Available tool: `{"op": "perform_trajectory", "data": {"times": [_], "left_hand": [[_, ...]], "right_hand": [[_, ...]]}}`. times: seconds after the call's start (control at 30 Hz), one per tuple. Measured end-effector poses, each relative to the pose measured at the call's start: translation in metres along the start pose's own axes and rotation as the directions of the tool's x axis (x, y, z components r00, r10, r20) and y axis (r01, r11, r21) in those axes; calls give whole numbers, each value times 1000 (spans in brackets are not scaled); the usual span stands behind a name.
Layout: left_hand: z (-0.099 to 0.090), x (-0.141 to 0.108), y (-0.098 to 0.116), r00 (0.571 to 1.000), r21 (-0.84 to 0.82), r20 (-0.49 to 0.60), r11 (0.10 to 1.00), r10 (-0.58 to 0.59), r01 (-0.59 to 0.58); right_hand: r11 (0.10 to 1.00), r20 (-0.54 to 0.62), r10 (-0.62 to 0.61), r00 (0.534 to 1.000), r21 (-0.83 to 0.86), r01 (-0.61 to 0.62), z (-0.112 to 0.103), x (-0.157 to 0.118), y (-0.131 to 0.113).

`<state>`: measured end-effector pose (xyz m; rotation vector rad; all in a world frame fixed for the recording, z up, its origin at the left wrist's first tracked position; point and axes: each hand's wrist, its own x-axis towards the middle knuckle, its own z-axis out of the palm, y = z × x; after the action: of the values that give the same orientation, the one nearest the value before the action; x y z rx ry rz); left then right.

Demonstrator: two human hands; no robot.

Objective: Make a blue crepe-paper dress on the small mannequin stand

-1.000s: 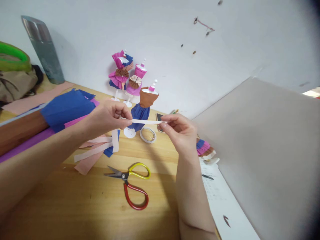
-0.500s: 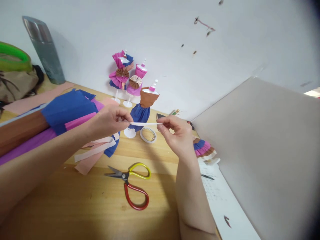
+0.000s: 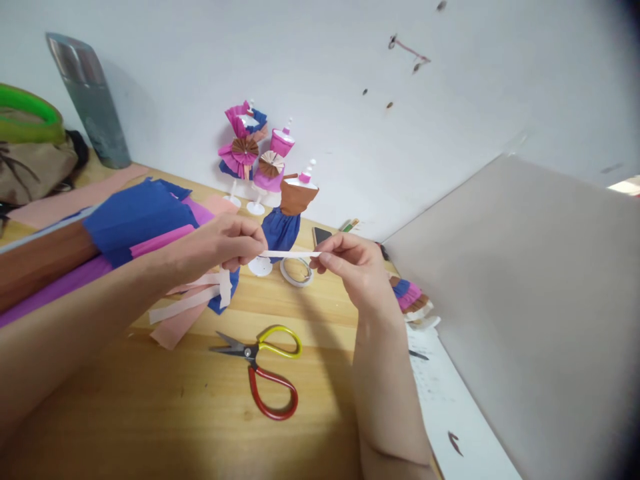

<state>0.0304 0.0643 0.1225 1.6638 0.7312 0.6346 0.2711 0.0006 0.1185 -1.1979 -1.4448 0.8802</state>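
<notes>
A narrow white paper strip (image 3: pixel 291 254) is stretched level between my two hands. My left hand (image 3: pixel 233 241) pinches its left end, and a loose tail of pale strip (image 3: pixel 225 287) hangs below that hand. My right hand (image 3: pixel 353 263) pinches the other end between thumb and fingers. Behind the strip stands a small dress form with a brown top (image 3: pixel 299 197) and a blue skirt (image 3: pixel 281 228), its white round base (image 3: pixel 261 267) on the table. A roll of tape (image 3: pixel 297 272) lies just below the strip, partly covered by my right fingertips.
Scissors (image 3: pixel 250 352) with yellow and red handles lie open in front. Coloured crepe paper (image 3: pixel 140 217) and cut strips (image 3: pixel 185 307) spread at left. Two more dressed forms (image 3: pixel 244 148) (image 3: pixel 270 167) stand by the wall. A bottle (image 3: pixel 93 100), phone (image 3: pixel 321 235) and written paper (image 3: pixel 450 400) are around.
Both hands have shifted slightly, the strip now lying a little lower. The pale tail under my left hand now hangs down more steeply.
</notes>
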Motion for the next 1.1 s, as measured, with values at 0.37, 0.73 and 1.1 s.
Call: {"op": "perform_trajectory", "data": {"times": [0.37, 0.73, 1.1], "left_hand": [[-4, 6, -5, 998, 106, -43, 993, 50, -45], [3, 12, -8, 956, 200, -187, 962, 224, -187], [-7, 44, -13, 751, 665, -212, 655, 626, -358]], "right_hand": [[987, 137, 52, 989, 144, -72, -2, -1, 1], [973, -47, -19, 999, 227, 30, 7, 11, 12], [958, -266, -267, 926, 36, 286, 10, 45, 45]]}}
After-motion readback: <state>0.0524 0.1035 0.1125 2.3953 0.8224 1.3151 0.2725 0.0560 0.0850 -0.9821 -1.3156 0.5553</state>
